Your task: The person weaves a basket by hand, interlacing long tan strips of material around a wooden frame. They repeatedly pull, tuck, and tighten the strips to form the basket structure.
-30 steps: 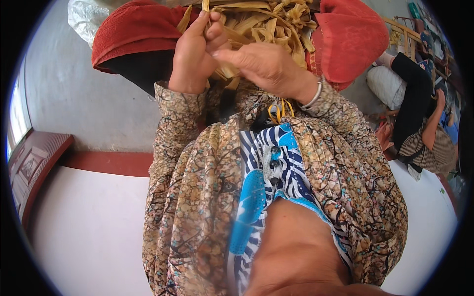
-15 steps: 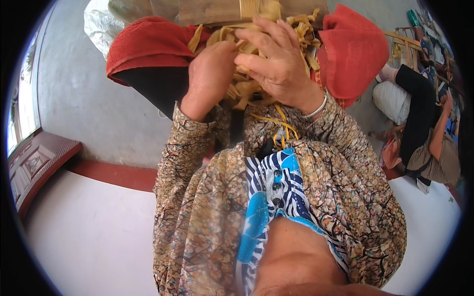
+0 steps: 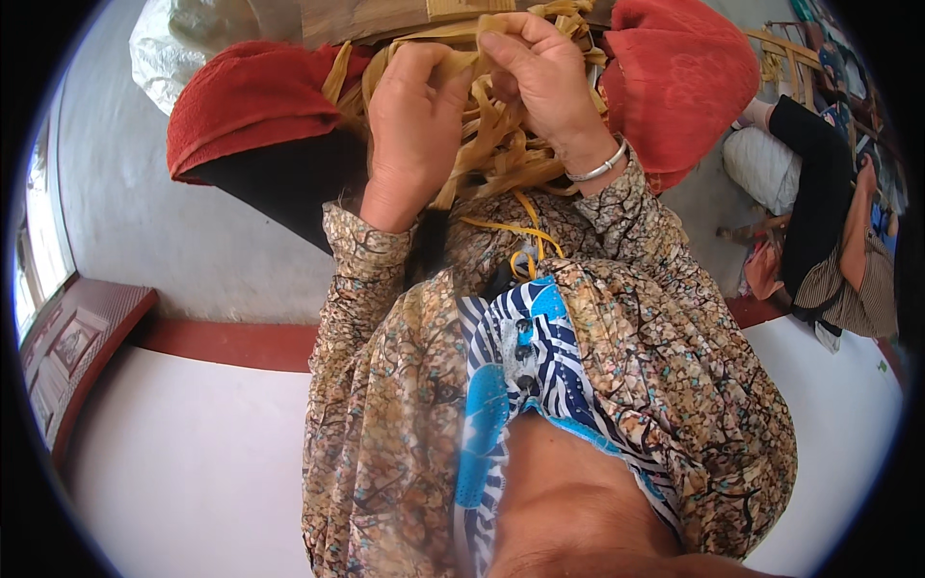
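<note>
A pile of flat tan fibre strips (image 3: 511, 144) lies loosely tangled in my lap. Over its left side, my left hand (image 3: 416, 130) is closed, with the thumb and fingers pinching a tan strip (image 3: 461, 64). My right hand (image 3: 547, 82), with a silver bangle (image 3: 599, 166) at the wrist, pinches a strip between thumb and forefinger at the far side of the pile. The hands are a short gap apart, and the strip seems to run between them. My left fingertips are partly hidden behind the hand.
Red cloths (image 3: 252, 101) (image 3: 679, 77) cover my knees on both sides. Beyond the pile is a wooden board (image 3: 361, 19). A whitish plastic sack (image 3: 178, 63) stands at the far left. Another person (image 3: 819, 193) sits at the right beside a white sack (image 3: 761, 169).
My right hand's spread fingers have closed into a pinch, and it has lifted toward the far side. The hands have come apart, exposing more strips. The whole view has shifted slightly.
</note>
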{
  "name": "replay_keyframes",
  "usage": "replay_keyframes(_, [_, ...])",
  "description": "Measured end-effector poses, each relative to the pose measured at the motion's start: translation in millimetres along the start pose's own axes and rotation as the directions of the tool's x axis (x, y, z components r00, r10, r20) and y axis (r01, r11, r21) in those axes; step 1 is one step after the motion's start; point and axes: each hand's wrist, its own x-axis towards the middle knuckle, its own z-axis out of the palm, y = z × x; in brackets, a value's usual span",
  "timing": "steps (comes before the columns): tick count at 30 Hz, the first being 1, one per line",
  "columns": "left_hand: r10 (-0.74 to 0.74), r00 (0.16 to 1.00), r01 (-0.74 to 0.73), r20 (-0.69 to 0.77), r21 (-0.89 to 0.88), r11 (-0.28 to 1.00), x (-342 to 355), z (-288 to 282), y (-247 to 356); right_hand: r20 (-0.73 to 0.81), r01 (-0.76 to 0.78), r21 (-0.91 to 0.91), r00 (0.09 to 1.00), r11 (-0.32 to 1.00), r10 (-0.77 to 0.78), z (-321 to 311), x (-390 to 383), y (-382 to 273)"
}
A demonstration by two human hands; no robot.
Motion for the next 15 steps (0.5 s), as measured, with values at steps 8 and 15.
replay_keyframes(8, [0.22,0.975,-0.221,0.025,0.07,0.973,14.1,-3.8,-8.5,0.032,0.016,-0.132,0.999,0.991,-0.012,2.3,-1.3,11.9])
replay_keyframes(15, [-0.153,0.983,0.174,0.099,-0.259,0.95,16.6,0.0,-13.9,0.091,-0.109,-0.047,0.989,0.993,0.113,5.2,-5.7,16.1])
